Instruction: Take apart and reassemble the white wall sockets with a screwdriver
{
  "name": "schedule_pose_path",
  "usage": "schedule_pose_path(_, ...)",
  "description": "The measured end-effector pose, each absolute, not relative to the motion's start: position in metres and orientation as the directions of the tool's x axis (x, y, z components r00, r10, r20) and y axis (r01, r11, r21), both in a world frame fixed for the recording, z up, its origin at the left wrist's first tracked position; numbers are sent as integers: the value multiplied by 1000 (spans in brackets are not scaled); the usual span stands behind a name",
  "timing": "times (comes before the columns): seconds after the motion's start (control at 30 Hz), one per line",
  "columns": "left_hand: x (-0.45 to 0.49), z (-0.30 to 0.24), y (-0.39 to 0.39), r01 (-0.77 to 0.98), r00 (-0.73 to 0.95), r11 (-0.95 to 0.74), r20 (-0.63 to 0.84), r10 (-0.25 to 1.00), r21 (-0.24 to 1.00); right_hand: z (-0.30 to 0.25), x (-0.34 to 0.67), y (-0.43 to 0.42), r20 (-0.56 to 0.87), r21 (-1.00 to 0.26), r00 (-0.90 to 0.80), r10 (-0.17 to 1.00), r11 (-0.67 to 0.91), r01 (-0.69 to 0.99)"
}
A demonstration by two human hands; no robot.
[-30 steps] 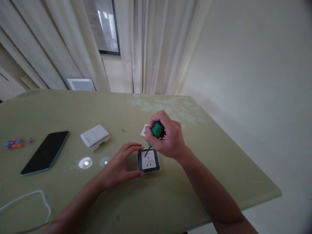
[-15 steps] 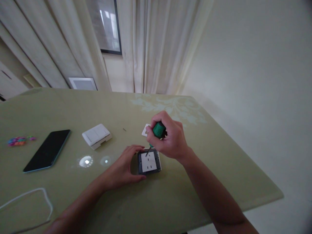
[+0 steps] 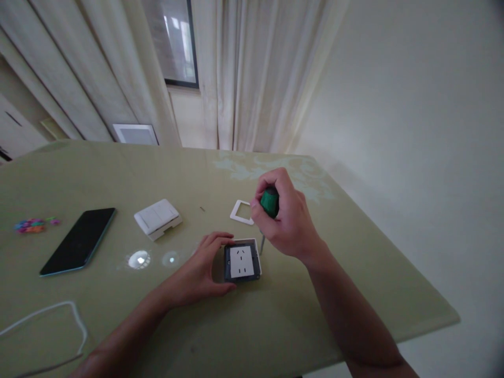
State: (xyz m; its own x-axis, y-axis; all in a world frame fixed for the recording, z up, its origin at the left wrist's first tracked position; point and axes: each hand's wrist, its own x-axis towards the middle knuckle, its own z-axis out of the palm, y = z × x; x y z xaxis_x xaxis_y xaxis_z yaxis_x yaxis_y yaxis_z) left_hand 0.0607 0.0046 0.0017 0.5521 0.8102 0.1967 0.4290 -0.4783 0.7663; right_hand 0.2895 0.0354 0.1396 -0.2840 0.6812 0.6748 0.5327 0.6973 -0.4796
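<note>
A wall socket with a white face and a dark frame lies on the green table. My left hand grips its left side between thumb and fingers. My right hand is closed round a green-handled screwdriver. The metal tip points down just off the socket's upper right corner. A white square frame plate lies behind the socket, left of my right hand.
A white double switch sits left of centre, with a tiny screw near it. Farther left lie a black phone and colourful bands. A white cable loops at the near left. The table's right edge is close.
My right hand has carried the screwdriver from the socket's top left to its upper right corner. The white frame plate, half hidden before, now shows. My left hand stays on the socket.
</note>
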Motion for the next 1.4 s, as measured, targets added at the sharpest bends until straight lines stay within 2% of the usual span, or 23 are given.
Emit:
schedule_pose_path(0.13, 61, 4, 4, 432, 562, -472, 180, 807, 769, 146, 297, 36, 561, -476, -427, 709, 698, 534)
schedule_pose_path(0.3, 61, 5, 5, 429, 574, -478, 177, 799, 766, 146, 299, 38, 309, -449, -609, 730, 677, 583)
schedule_pose_path(0.47, 63, 2, 4, 430, 552, -488, 207, 808, 760, 136, 297, 38, 20, -418, -699, 714, 642, 643)
schedule_pose_path(0.6, 66, 4, 2, 390, 511, -471, 240, 825, 791, 121, 293, 37, -160, -365, -694, 702, 611, 702)
schedule_pose_path(0.77, 64, 9, 3, 281, 410, -471, 339, 847, 836, 108, 289, 37, -150, -331, -684, 714, 616, 715)
schedule_pose_path(0.93, 61, 6, 4, 81, 332, -420, 372, 867, 904, 112, 288, 37, -144, -310, -697, 702, 637, 706)
schedule_pose_path(1.07, 64, 3, 6, -49, 303, -356, 354, 885, 933, 124, 294, 38, -112, -322, -677, 727, 618, 717)
schedule_pose_path(1.2, 69, 4, 7, -70, 319, -301, 307, 897, 951, 131, 300, 37, -91, -355, -669, 738, 604, 714)
schedule_pose_path(1.4, 75, 5, 4, -163, 250, -207, 243, 937, 965, 123, 298, 35, -97, -348, -681, 726, 616, 706)
